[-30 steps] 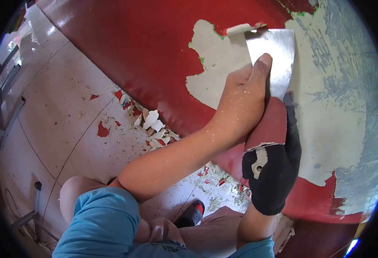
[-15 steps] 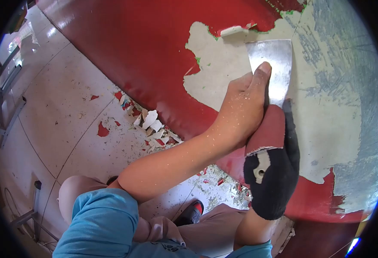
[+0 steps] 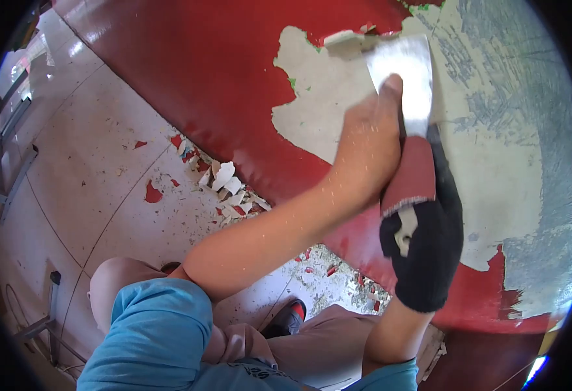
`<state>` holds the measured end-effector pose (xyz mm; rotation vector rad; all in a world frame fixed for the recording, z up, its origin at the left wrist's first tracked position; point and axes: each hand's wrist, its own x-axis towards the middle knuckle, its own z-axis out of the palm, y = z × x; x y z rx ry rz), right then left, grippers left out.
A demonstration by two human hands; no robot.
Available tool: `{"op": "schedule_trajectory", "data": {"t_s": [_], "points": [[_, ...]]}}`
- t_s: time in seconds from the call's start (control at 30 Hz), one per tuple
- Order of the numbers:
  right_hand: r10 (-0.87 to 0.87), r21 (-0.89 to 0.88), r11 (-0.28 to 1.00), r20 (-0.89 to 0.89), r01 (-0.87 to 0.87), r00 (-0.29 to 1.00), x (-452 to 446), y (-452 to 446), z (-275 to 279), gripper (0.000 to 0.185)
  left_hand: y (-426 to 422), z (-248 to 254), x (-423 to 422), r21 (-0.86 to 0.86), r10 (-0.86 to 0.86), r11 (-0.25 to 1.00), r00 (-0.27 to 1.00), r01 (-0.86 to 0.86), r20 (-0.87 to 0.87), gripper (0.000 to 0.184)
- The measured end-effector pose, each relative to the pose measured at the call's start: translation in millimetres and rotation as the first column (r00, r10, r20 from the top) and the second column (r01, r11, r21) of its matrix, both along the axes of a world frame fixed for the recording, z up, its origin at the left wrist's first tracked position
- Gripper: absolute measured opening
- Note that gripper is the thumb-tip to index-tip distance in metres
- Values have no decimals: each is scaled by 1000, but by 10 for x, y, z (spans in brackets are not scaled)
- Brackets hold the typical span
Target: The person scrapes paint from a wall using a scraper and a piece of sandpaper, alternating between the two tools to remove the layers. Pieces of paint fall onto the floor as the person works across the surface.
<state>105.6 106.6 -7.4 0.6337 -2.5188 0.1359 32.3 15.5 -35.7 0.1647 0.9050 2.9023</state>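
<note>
A scraper (image 3: pixel 408 88) with a broad shiny metal blade points up the wall, its edge at the boundary of pale bared surface and red paint. My bare left hand (image 3: pixel 372 140) is closed around the lower blade, thumb pressed flat on the metal. Below it my right hand (image 3: pixel 429 254), in a black glove, grips the handle (image 3: pixel 404 238), whose beige end with a hole shows. A reddish-brown sheet (image 3: pixel 411 173) wraps the handle; its material is unclear. Just left of the blade edge, a pale flake (image 3: pixel 341 38) curls off the surface.
Red paint (image 3: pixel 214 72) covers the wall's left part, with a pale scraped patch (image 3: pixel 494 169) at right. Broken paint chips (image 3: pixel 224 179) lie along the wall's foot. Metal-legged frames (image 3: pixel 12 130) stand on the tiled floor at left. My shoe (image 3: pixel 287 319) is below.
Both hands have pushed the scraper up the wall, its blade edge now closer to the red paint and the curled flake. The grip stays the same.
</note>
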Motion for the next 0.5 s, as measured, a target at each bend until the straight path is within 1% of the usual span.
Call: {"op": "schedule_trajectory", "data": {"t_s": [0.03, 0.07, 0.1, 0.13, 0.17, 0.23, 0.27, 0.3, 0.33, 0.37, 0.4, 0.47, 0.5], "points": [[-49, -59, 997, 51, 52, 997, 29, -13, 8, 44, -2, -1, -5, -133, 38, 990, 999, -38, 3, 47], [-94, -115, 988, 104, 106, 990, 25, -28, 16, 44, -13, 4, -67, -135, 48, 990, 999, -49, -10, 47], [-93, -44, 994, 89, 97, 992, -2, -60, 106, 47, -40, 23, -127, -71, 49, 996, 999, -50, -10, 46], [-95, -42, 994, 92, 99, 991, -34, -44, 114, 47, -34, 21, -147, -6, 41, 999, 999, -41, -1, 46], [-69, 18, 997, 47, 68, 996, -52, -16, 118, 47, 8, -7, -134, -4, 32, 999, 999, -32, 7, 46], [-3, 148, 989, -30, 7, 1000, -46, 34, 129, 48, 121, -69, -102, -7, 125, 992, 991, -126, -41, 51], [-2, 149, 989, -35, 7, 999, -4, 37, 137, 48, 153, -63, -117, -7, 179, 984, 981, -180, -80, 54], [-57, 30, 998, 49, 56, 997, 64, 29, 146, 49, 167, -29, -24, -112, 201, 972, 977, -208, -70, 55], [-95, -85, 991, 129, 107, 987, 69, 8, 163, 50, 145, -24, 21, -195, 96, 976, 995, -97, -16, 55], [-51, 180, 982, -36, 56, 998, 1, 1, 198, 47, 176, -85, -100, -162, 179, 967, 977, -196, -117, 55], [-51, 181, 982, -39, 57, 998, -83, -14, 228, 47, 223, -150, -231, -122, 254, 952, 945, -283, -207, 55], [43, -55, 998, 76, -39, 996, -181, -30, 263, 40, 55, 48, -239, 87, 91, 992, 995, -88, -36, 54], [37, -52, 998, 86, -32, 996, -143, -54, 284, 40, 13, 114, -227, 193, 68, 979, 997, -63, -20, 51]]}}
